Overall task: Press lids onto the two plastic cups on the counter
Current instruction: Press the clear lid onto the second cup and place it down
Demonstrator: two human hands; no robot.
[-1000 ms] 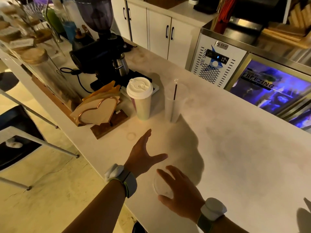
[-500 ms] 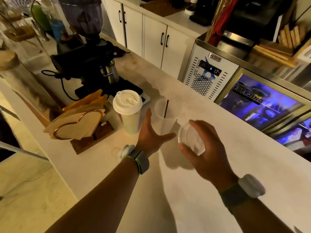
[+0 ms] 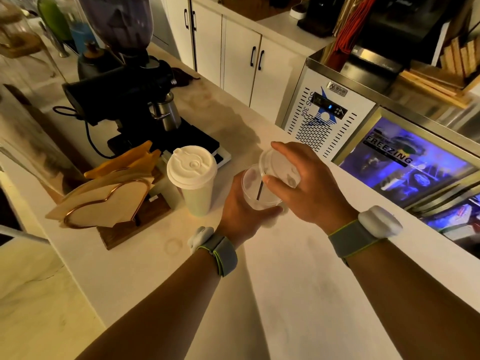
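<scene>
A clear plastic cup (image 3: 255, 189) with a dark straw in it stands on the white counter (image 3: 298, 281). My left hand (image 3: 240, 211) wraps around its near side. My right hand (image 3: 309, 188) holds a clear lid (image 3: 279, 168) tilted just above the cup's rim, partly over the opening. To the left stands a second cup (image 3: 196, 196), pale, with a white lid (image 3: 191, 166) seated on it.
A black coffee grinder (image 3: 124, 87) and a metal jug (image 3: 166, 113) stand behind the cups. A wooden stand with paper filters (image 3: 109, 201) sits at the left. Beyond the counter's far edge are white cabinets (image 3: 241, 61) and a lit freezer (image 3: 400, 167).
My left hand has closed around the clear cup. My right hand has carried the clear lid from beside the cup to just over its rim.
</scene>
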